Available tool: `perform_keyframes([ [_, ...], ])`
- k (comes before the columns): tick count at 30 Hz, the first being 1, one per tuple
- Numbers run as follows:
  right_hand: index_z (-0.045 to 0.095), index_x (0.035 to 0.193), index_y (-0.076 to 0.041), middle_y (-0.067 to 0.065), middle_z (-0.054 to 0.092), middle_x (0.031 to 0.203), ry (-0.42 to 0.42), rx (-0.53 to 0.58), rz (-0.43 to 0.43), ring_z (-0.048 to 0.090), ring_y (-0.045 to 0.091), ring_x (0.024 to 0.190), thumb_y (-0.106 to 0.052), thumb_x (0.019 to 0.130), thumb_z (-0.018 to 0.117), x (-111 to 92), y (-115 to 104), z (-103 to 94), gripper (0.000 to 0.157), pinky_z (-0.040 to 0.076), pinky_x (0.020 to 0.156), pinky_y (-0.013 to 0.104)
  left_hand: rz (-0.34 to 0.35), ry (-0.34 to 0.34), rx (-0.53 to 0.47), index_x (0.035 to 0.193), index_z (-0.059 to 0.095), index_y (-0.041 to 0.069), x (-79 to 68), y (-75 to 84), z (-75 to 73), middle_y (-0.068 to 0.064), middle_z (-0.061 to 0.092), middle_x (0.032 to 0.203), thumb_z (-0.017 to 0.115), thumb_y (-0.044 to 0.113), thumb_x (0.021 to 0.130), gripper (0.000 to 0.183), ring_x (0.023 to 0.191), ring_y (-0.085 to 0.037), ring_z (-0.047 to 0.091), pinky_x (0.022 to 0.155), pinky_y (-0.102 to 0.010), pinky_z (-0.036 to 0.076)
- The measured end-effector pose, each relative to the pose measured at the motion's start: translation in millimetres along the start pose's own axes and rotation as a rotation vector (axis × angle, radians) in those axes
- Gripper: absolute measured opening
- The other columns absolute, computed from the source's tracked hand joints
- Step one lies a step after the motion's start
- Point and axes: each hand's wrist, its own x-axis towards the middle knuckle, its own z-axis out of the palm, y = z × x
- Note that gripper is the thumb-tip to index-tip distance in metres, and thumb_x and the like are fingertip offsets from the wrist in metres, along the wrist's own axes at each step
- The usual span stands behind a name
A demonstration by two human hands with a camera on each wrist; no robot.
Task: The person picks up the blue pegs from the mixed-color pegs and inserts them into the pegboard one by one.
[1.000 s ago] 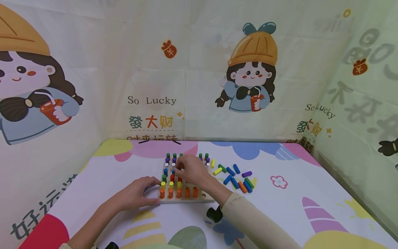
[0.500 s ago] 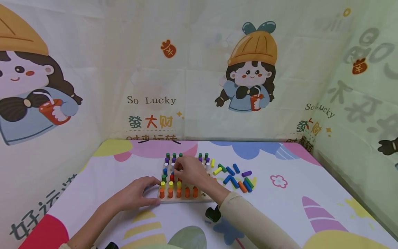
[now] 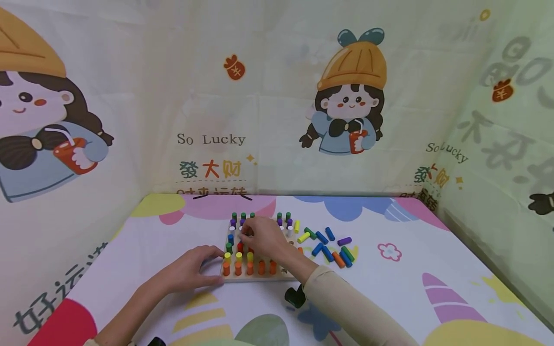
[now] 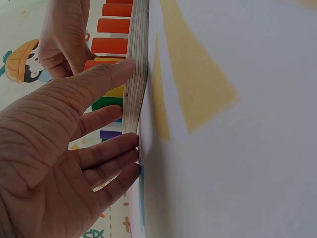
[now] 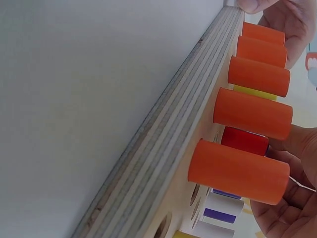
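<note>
A wooden pegboard [image 3: 259,278] holds coloured pegs in rows: orange pegs [image 3: 249,268] at the front, then yellow, red and green, blue, white, purple and dark green. My left hand [image 3: 183,269] rests at its left front corner, thumb [image 4: 116,74] and relaxed fingertips touching the plywood edge [image 4: 134,94]. Over the board's middle, my right hand [image 3: 268,238] pinches a peg in the blue row, beside the leftmost blue peg [image 3: 231,239]. That pinched peg is mostly hidden by the fingers; a sliver of blue [image 5: 268,148] shows behind a red peg [image 5: 245,141] in the right wrist view.
Loose pegs lie right of the board: several blue pegs [image 3: 327,253], a purple peg [image 3: 344,240], an orange peg [image 3: 338,259], plus yellow and green ones. Open holes [image 5: 162,228] show near the board's right front. A patterned cloth [image 3: 368,298] covers the table; printed curtains [image 3: 277,96] stand behind.
My right hand shifts very slightly left and stays low over the blue row, covering more of the blue peg there. The left hand keeps its place at the board's corner.
</note>
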Motion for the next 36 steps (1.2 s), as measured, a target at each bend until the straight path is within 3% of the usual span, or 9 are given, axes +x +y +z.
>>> perform_keyframes([
  [26, 0.075, 0.099, -0.015, -0.009, 0.065, 0.082, 0.021, 0.028, 0.02, 0.056, 0.007, 0.073, -0.028, 0.097, 0.073, -5.9, -0.2, 1.0, 0.013, 0.05, 0.063, 0.016, 0.079, 0.014, 0.016, 0.125, 0.066, 0.011, -1.5, -6.1, 3.3, -0.004, 0.066, 0.126, 0.084, 0.042, 0.083, 0.055, 0.119, -0.032, 0.06, 0.103, -0.059, 0.049],
  [36, 0.074, 0.098, -0.016, -0.009, 0.067, 0.086, 0.049, 0.055, -0.001, 0.058, 0.007, 0.08, -0.026, 0.097, 0.073, -14.8, -2.2, -7.3, 0.01, 0.052, 0.07, 0.016, 0.094, 0.018, 0.024, 0.126, 0.065, 0.011, 0.8, -5.0, 2.0, -0.005, 0.066, 0.128, 0.084, 0.044, 0.084, 0.056, 0.119, -0.032, 0.06, 0.104, -0.06, 0.048],
])
